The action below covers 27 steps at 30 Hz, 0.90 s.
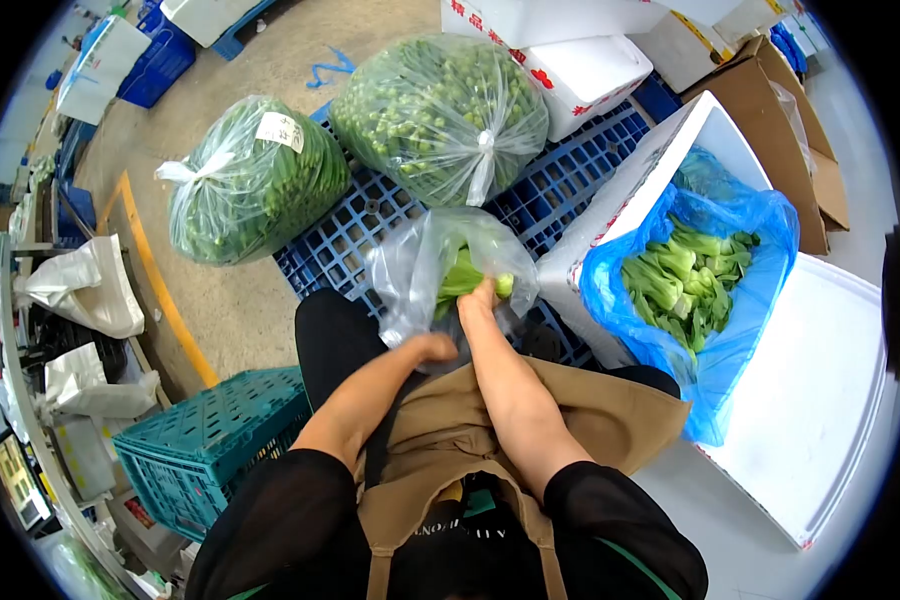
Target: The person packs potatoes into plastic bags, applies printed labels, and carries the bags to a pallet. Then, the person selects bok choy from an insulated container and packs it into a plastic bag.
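Note:
A clear plastic bag [400,265] lies open in front of my lap, with green leafy vegetables [460,278] inside it. My right hand [482,296] is closed on a pale-stemmed green vegetable at the bag's mouth. Near the bag's lower left side is my left hand [432,349], blurred by motion, its fingers partly hidden. To the right stands a white foam box [620,205] lined with a blue bag [610,290], which holds a pile of leafy greens [685,280].
Two tied bags of greens, one on the left [260,190] and one at the top [440,110], sit around a blue pallet [360,210]. A green crate [210,430] stands left. A white foam lid [810,400] and cardboard box [770,110] are right.

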### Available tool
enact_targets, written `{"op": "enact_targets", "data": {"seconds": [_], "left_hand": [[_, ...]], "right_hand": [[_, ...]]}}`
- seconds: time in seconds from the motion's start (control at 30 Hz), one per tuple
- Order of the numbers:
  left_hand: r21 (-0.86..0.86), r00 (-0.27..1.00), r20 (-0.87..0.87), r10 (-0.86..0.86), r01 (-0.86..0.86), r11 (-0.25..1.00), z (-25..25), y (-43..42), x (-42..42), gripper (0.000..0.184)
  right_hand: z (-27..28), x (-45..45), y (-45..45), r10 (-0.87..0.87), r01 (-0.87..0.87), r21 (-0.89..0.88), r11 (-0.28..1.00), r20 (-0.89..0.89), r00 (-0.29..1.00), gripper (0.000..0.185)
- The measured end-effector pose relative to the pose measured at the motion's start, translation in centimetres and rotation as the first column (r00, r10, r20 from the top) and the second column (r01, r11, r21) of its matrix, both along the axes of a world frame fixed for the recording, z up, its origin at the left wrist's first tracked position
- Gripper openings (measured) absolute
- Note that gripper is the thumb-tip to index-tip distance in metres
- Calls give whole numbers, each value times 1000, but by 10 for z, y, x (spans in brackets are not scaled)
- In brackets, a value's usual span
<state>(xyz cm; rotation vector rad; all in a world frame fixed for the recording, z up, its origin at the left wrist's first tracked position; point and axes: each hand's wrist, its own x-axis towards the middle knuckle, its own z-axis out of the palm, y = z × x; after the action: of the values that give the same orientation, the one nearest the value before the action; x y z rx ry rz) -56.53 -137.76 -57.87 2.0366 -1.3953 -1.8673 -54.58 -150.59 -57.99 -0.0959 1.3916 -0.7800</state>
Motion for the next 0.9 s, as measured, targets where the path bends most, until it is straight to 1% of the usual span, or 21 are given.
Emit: {"op": "enact_targets", "data": {"seconds": [0.03, 0.13, 0.17, 0.27, 0.33, 0.37, 0.4, 0.43, 0.47, 0.5, 0.53, 0.57, 0.6, 0.63, 0.67, 0.73, 0.77, 0.8, 0.83, 0.87, 0.9], "left_hand": [[36, 998, -69, -13, 15, 999, 13, -5, -9, 36], [136, 961, -275, -37, 77, 988, 29, -4, -43, 38], [168, 938, -345, -44, 108, 980, 33, -3, -48, 40], [215, 977, -88, -195, 210, 954, 58, -21, 0, 30], [86, 970, 150, -191, 180, 980, 69, -37, 38, 27], [-6, 984, 142, 109, -109, 994, 67, -47, 54, 27], [-124, 918, 80, 388, -377, 918, 64, -58, 70, 27], [-102, 751, -96, 654, -661, 744, 94, -72, 78, 37], [-415, 840, 131, 527, -436, 798, 76, -86, 94, 48], [-378, 837, 218, 502, -402, 834, 92, -106, 104, 50], [-469, 814, 102, 571, -467, 750, 99, -122, 114, 50], [-544, 786, -23, 618, -528, 652, 106, -134, 119, 50], [-443, 670, -286, 685, -727, 525, 128, -144, 118, 50], [-274, 488, -520, 702, -873, 404, 159, -153, 111, 50], [-53, 258, -696, 670, -949, 310, 175, -165, 101, 50], [276, -121, -815, 566, -941, 195, 159, -177, 99, 38], [447, -319, -821, 474, -875, 185, 145, -181, 102, 33], [606, -528, -787, 319, -759, 238, 125, -181, 111, 26], [629, -598, -777, 197, -726, 278, 113, -178, 122, 21], [651, -663, -744, 79, -693, 311, 107, -179, 128, 16], [637, -621, -771, 141, -753, 165, 123, -183, 124, 15]], "right_hand": [[14, 10, -6, -89, 90, 66, 994, -8, 996, 54], [-11, 15, -14, 14, -17, 10, 1000, 182, 983, 56], [-10, 5, -14, 61, -63, 5, 998, 159, 985, 56], [-17, -25, -13, 268, -262, -74, 962, 87, 960, 55], [-15, -45, -8, 389, -391, -187, 901, -52, 920, 62], [-20, -52, -6, 404, -425, -212, 880, -139, 904, 63], [-22, -59, -5, 412, -460, -235, 856, -226, 883, 64], [10, -62, -4, 492, -539, -87, 838, -309, 814, 81], [17, -65, -1, 518, -590, -106, 800, -375, 769, 75], [23, -67, 3, 538, -640, -119, 759, -439, 720, 69], [26, -69, 4, 550, -685, -127, 717, -500, 668, 64], [10, -73, 3, 613, -784, -255, 566, -505, 607, 65], [-17, -69, 2, 632, -861, -214, 462, -602, 489, 65], [-12, -59, 6, 561, -788, -370, 492, -558, 612, 61], [7, -56, -3, 646, -760, -465, 454, -415, 640, 71], [13, -52, -9, 678, -795, -356, 491, -417, 606, 74], [-18, -56, -8, 668, -879, -174, 444, -589, 454, 80], [-4, -61, -10, 645, -877, -195, 439, -612, 458, 66], [-62, -61, 2, 556, -834, -250, 492, -647, 522, 68], [-16, -64, 3, 654, -801, -108, 588, -519, 550, 71], [-8, -66, 5, 663, -798, 59, 600, -595, 455, 75]]}}
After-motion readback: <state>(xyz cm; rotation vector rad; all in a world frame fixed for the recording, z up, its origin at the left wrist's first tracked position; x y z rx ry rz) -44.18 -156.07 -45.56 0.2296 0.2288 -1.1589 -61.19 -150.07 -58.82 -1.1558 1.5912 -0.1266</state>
